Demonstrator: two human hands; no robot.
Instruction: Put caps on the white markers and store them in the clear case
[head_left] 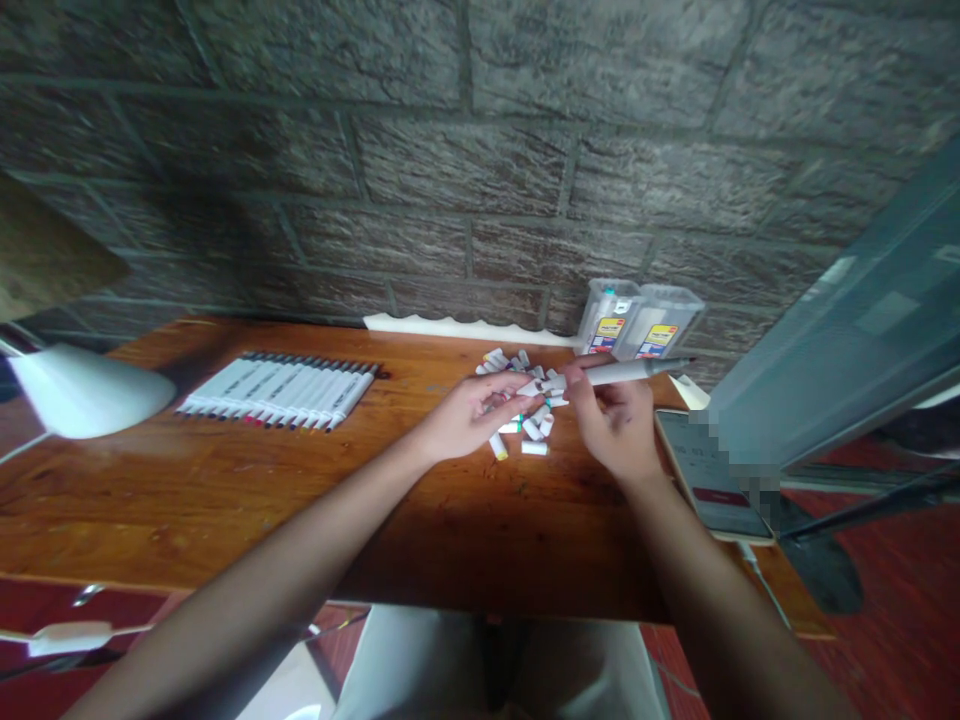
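A white marker (621, 373) with a dark end is gripped in my right hand (619, 425), its other end pointing left. My left hand (480, 412) pinches a small white marker cap (529, 388) close to the marker's left end; whether the two touch I cannot tell. Below and around my fingers lies a loose heap of white marker caps (535, 448), some with yellow, green or teal ends. My hands hide part of this heap. To the left, several white markers (277, 392) lie side by side in a neat slanted row on the wooden table (420, 520).
Two clear plastic cases (660, 325) with yellow labels stand against the brick wall (465, 170). A phone (712, 475) with a cable lies by the right edge. A lamp base (90, 390) occupies the left end. Along the wall runs a wavy white strip (472, 330).
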